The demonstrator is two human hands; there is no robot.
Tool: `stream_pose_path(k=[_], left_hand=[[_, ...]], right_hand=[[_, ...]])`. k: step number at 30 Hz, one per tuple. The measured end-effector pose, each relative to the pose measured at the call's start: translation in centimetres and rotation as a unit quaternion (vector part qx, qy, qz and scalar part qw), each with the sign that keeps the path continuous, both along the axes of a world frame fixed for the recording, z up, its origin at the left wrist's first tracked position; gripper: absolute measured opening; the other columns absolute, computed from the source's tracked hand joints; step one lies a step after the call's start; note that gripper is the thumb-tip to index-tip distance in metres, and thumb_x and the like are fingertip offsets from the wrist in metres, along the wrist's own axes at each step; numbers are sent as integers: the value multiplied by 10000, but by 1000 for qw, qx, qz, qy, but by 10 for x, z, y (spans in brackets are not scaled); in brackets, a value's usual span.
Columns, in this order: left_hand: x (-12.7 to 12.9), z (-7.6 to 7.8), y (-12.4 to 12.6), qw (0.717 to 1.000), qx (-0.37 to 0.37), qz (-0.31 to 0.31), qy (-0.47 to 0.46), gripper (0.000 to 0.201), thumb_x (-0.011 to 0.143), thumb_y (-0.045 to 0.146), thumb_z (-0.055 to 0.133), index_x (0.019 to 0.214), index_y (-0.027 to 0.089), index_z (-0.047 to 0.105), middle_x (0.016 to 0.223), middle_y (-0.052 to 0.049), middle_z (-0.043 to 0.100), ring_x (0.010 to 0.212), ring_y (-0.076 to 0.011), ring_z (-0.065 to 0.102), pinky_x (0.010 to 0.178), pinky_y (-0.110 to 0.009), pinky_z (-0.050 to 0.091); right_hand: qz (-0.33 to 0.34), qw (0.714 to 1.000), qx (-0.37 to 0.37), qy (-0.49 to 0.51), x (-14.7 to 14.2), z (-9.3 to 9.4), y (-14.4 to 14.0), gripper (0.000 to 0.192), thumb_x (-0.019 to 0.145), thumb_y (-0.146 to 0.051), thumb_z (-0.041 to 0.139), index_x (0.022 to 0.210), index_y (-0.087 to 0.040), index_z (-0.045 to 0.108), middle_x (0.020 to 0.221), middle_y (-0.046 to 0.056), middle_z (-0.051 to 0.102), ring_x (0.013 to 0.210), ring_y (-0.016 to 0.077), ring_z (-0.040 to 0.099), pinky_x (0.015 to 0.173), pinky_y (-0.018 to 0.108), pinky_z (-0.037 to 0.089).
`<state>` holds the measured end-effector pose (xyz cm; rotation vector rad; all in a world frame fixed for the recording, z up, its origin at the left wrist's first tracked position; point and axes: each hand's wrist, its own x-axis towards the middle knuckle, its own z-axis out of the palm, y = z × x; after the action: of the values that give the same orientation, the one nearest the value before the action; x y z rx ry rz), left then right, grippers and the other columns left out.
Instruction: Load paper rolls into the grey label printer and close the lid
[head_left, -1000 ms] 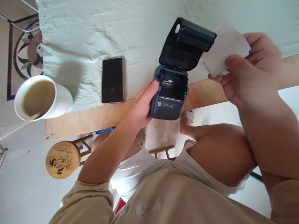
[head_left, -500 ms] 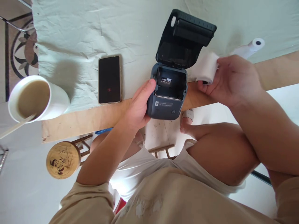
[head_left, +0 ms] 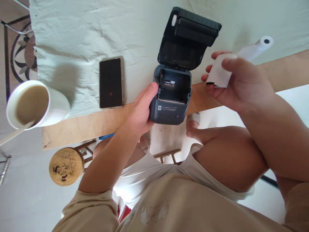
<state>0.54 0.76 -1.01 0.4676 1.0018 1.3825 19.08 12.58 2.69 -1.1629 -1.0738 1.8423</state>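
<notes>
Mug: your white mug (head_left: 58, 104) had a milky-brown drink (head_left: 31, 103) in it, nearly up to the rim, with a pale stirrer (head_left: 16, 133) sticking out.
Printer: the dark printer (head_left: 167, 115) was up over the wooden table edge (head_left: 89, 129), lid (head_left: 185, 40) flipped open, paper bay (head_left: 177, 93) showing a little printed sticker (head_left: 170, 83) inside.
Left grip: your left hand (head_left: 142, 111) was closed round the printer's side, thumb up top by the bay.
Right grip: your right hand (head_left: 243, 80) had a white paper roll (head_left: 219, 71) held between thumb and fingers, near the printer but not touching.
On the cloth (head_left: 140, 32): phone (head_left: 110, 83), plus a second roll (head_left: 252, 51) just past your right hand.
</notes>
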Motion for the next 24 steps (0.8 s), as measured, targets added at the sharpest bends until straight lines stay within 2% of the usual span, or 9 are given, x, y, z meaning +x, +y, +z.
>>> stream_pose_path(k=[3, 5, 7, 11, 13, 16, 18, 20, 24], left_hand=[[2, 3, 1, 1000, 10, -4, 3, 457, 928, 582, 477, 1029, 185, 679, 951, -28, 721, 897, -172, 716, 778, -268, 585], [4, 4, 1, 1000, 17, -6, -1, 468, 931, 590, 464, 1030, 185, 678, 974, -24, 726, 939, -184, 719, 811, -283, 588], [5, 3, 1, 1000, 19, -1, -1, 456, 931, 587, 466, 1026, 193, 676, 961, -19, 726, 944, -183, 720, 789, -272, 590], [4, 0, -1, 1000, 6, 19, 19, 374, 901, 563, 538, 954, 210, 650, 911, -16, 724, 1034, -208, 708, 775, -268, 597], [4, 1, -1, 999, 4, 25, 23, 339, 886, 543, 576, 918, 209, 624, 946, -18, 728, 1117, -220, 685, 839, -279, 596], [4, 3, -2, 999, 8, 28, 22, 272, 892, 473, 591, 931, 204, 606, 997, -23, 729, 1166, -214, 667, 890, -283, 587], [4, 3, -2, 999, 10, 27, 16, 243, 904, 439, 573, 954, 203, 605, 1004, -27, 727, 1161, -212, 666, 882, -285, 588], [3, 3, -2, 1000, 6, 25, 13, 253, 908, 449, 557, 958, 206, 603, 996, -31, 722, 1137, -218, 672, 852, -288, 589], [4, 3, -3, 999, 17, 38, 9, 309, 896, 503, 553, 970, 206, 593, 984, -38, 704, 1129, -231, 668, 850, -296, 577]], right_hand=[[16, 984, 169, -55, 0, 10, -13, 371, 720, -120, 613, 1062, -242, 537, 925, 5, 510, 727, 81, 607, 525, 193, 478], [38, 928, 347, -131, 0, 16, -21, 439, 740, -96, 593, 1124, -302, 536, 1177, -26, 503, 834, 49, 595, 671, 214, 538], [46, 866, 461, -190, -1, 20, -29, 519, 742, -107, 632, 1180, -362, 523, 1300, -76, 466, 949, 48, 572, 772, 210, 528], [106, 824, 505, -234, -11, 20, -40, 464, 799, -222, 647, 1223, -349, 508, 1129, -36, 609, 972, 108, 613, 791, 258, 513], [136, 781, 545, -273, -18, 15, -43, 484, 829, -183, 583, 1271, -348, 477, 1174, -32, 610, 985, 114, 623, 840, 282, 534], [136, 711, 605, -331, -26, 8, -41, 438, 839, -144, 539, 1240, -320, 538, 1222, 4, 575, 1096, 145, 586, 782, 270, 536], [131, 706, 606, -342, -30, 6, -39, 402, 838, -157, 546, 1206, -315, 580, 1183, 30, 578, 1107, 163, 570, 745, 275, 525], [135, 720, 592, -334, -31, 5, -37, 367, 821, -152, 551, 1144, -317, 611, 1099, 32, 603, 1013, 160, 582, 759, 305, 516], [118, 725, 594, -328, -32, 7, -41, 154, 757, -129, 567, 806, -259, 632, 868, 23, 613, 810, 155, 556, 745, 345, 450]])
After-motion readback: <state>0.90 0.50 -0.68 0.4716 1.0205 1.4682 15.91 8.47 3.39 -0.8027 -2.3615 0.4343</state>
